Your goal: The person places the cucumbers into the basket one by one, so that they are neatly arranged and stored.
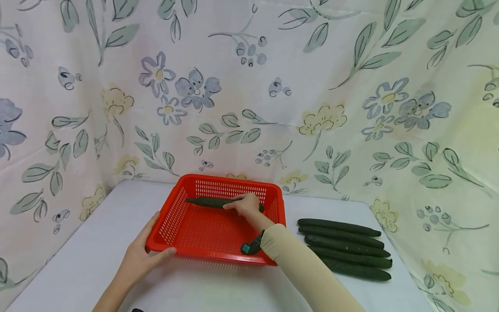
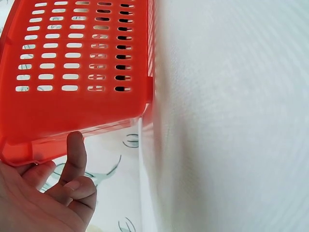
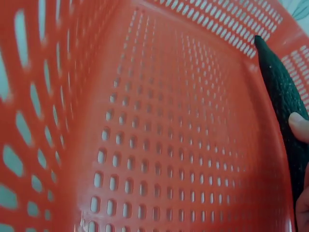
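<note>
A red plastic basket [image 1: 210, 255] with slotted walls stands on the white table. My left hand [image 1: 142, 255] grips its front left corner, the thumb at the front rim and the fingers along the left side. In the left wrist view some fingers [image 2: 76, 157] curl against the outside of the rim. Inside the basket, a dark green cucumber [image 1: 206, 202] lies lengthwise along the back wall. My right hand [image 1: 246, 205] reaches over the front rim and holds it near its right half, thumb [image 3: 299, 126] on the near side. The palm side is hidden.
Several more cucumbers [image 1: 347, 246] lie side by side on the table [image 1: 288, 281], right of the basket. My right sleeve [image 1: 308, 268] crosses the basket's front right corner. A flowered cloth [image 1: 234, 86] hangs behind and at both sides.
</note>
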A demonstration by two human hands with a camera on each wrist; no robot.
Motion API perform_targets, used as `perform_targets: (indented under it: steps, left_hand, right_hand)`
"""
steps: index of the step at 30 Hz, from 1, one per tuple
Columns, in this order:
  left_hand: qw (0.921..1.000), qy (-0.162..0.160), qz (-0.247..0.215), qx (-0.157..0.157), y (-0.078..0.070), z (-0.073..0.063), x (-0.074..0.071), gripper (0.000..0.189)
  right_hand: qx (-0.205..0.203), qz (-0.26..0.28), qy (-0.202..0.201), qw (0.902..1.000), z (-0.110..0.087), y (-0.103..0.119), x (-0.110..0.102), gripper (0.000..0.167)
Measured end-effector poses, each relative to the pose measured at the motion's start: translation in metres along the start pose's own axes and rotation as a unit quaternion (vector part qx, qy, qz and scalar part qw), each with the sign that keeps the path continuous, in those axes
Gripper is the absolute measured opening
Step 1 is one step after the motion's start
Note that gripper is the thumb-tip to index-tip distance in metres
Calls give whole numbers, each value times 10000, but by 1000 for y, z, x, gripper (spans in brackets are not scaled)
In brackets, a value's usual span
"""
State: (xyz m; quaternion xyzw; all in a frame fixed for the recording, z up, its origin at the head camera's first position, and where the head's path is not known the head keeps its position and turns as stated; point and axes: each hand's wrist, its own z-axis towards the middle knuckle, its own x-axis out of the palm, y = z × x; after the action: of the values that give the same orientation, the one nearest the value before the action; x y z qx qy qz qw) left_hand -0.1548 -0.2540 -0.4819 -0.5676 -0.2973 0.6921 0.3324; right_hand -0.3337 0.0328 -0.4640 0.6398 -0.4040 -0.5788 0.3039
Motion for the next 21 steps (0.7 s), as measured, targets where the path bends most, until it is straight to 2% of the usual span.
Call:
perform_targets:
  steps: [8, 21]
  left_hand:
    - [10000, 26, -49, -35, 0, 1, 1, 110]
    - [10000, 51, 8, -57, -2, 0, 0, 111]
  right_hand:
    - [303, -270, 103, 9991, -3, -5, -1, 33]
    - [-191, -48, -58, 9998, -3, 5, -5, 38]
